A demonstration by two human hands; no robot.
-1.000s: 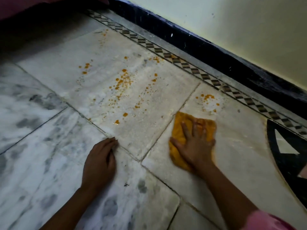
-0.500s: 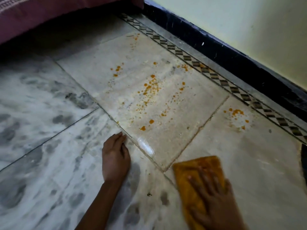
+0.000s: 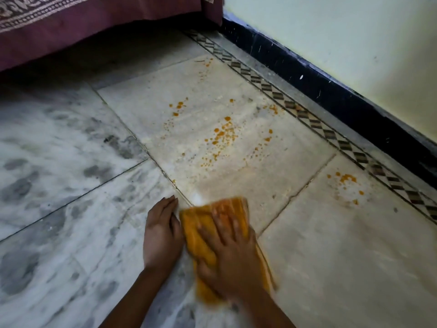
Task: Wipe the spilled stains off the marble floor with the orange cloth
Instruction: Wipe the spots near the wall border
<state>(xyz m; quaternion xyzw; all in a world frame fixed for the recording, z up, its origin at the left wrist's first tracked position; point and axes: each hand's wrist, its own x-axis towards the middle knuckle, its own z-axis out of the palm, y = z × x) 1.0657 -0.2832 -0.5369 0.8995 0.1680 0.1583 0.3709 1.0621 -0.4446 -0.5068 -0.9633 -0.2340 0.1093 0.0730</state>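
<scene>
The orange cloth (image 3: 201,235) lies on the marble floor (image 3: 331,256) in the near middle of the scene, across the joint where a grey-veined slab meets a cream slab. The right hand (image 3: 229,252) lies flat on top of the cloth with the fingers stretched and spread, pressing it down and not curled around it; the hand and the cloth are a little blurred. The left hand (image 3: 162,233) rests palm-down on the grey-veined slab just to the left of the cloth, fingers straight and close together, holding nothing. Whether its side touches the cloth edge I cannot tell. The orange stains (image 3: 222,136) are scattered as drops and small dots on the cream slab farther away, well apart from the cloth. A smaller group of drops (image 3: 346,179) sits on the slab to the right, near a checkered border strip (image 3: 314,124). One tiny drop (image 3: 174,181) is on the joint line, just beyond the left fingertips. Behind the border strip runs a black skirting (image 3: 331,91) below a pale wall, and a maroon fabric (image 3: 94,22) with a patterned edge hangs at the far left.
</scene>
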